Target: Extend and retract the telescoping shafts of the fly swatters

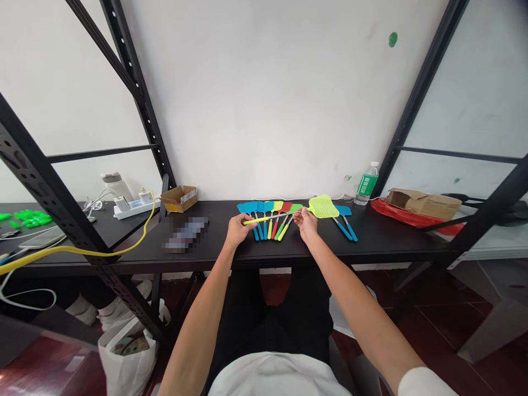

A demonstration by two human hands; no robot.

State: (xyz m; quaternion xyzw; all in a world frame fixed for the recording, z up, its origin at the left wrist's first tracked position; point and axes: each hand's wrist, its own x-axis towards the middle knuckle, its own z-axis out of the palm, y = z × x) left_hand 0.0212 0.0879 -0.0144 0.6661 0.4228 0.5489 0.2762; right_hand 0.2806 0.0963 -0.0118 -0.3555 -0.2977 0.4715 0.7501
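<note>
A yellow-green fly swatter [324, 207] is held level above the black table, its mesh head to the right. My left hand [237, 230] is closed on the end of its handle. My right hand [306, 222] pinches the metal rod close to the head. Beneath and behind it lie several fly swatters side by side, among them a blue one [247, 208], a red one [285, 207] and a green one [295, 208]. Handles point toward me. To the right of my right hand are blue swatters [344, 210], partly covered by the yellow-green head.
On the black table [223, 245] a small open cardboard box [180, 199] stands left, near a blurred-out flat object [185, 235]. A water bottle [367, 184] stands back right, beside a red and brown package [424, 206]. A yellow cable [136, 242] crosses the left side. Black rack posts flank both sides.
</note>
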